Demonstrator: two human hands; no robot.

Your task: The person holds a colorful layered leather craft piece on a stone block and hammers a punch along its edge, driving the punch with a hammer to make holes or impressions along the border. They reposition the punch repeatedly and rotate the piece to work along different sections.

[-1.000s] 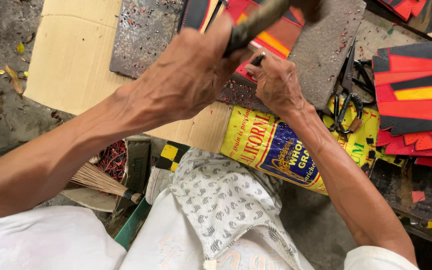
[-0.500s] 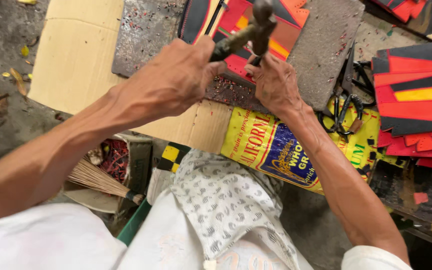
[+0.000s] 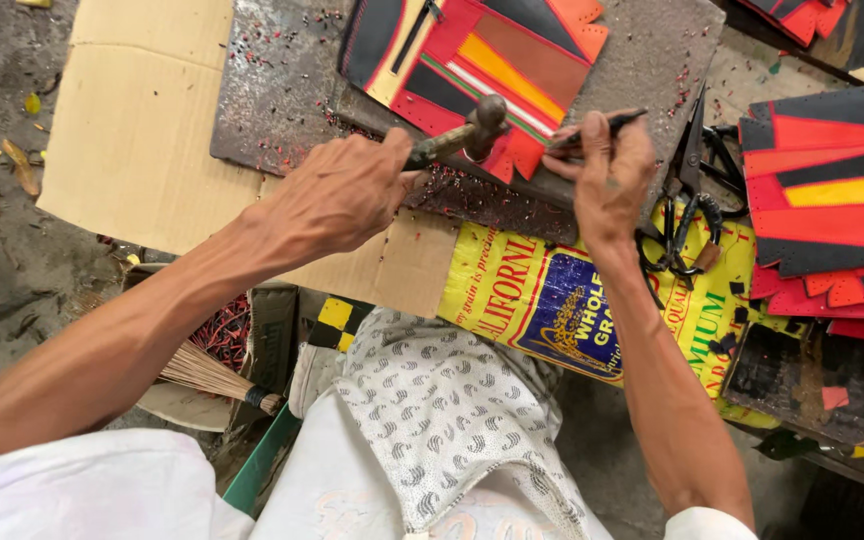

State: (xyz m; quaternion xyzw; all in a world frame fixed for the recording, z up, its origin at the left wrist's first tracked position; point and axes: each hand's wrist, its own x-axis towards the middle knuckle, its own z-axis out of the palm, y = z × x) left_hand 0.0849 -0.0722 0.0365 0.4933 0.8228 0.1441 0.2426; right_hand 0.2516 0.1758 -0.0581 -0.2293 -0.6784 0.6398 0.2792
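Hammer (image 3: pixel 472 135) — between hands, on patchwork (image 3: pixel 482 70).

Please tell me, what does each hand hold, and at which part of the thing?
The left hand holds a hammer by its handle. The right hand pinches a thin dark punch tool near its middle, between the fingers.

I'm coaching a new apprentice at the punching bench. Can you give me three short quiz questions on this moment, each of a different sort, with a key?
1. True or false: the left hand grips a hammer.
2. Which lies just right of the right hand? A) scissors B) a saw C) a bottle
3. Fill in: the multicoloured panel lies on a grey ____.

Key: 1 true; 2 A; 3 slab. The right hand pinches a thin dark punch at the panel's edge, with the hammer head beside it.
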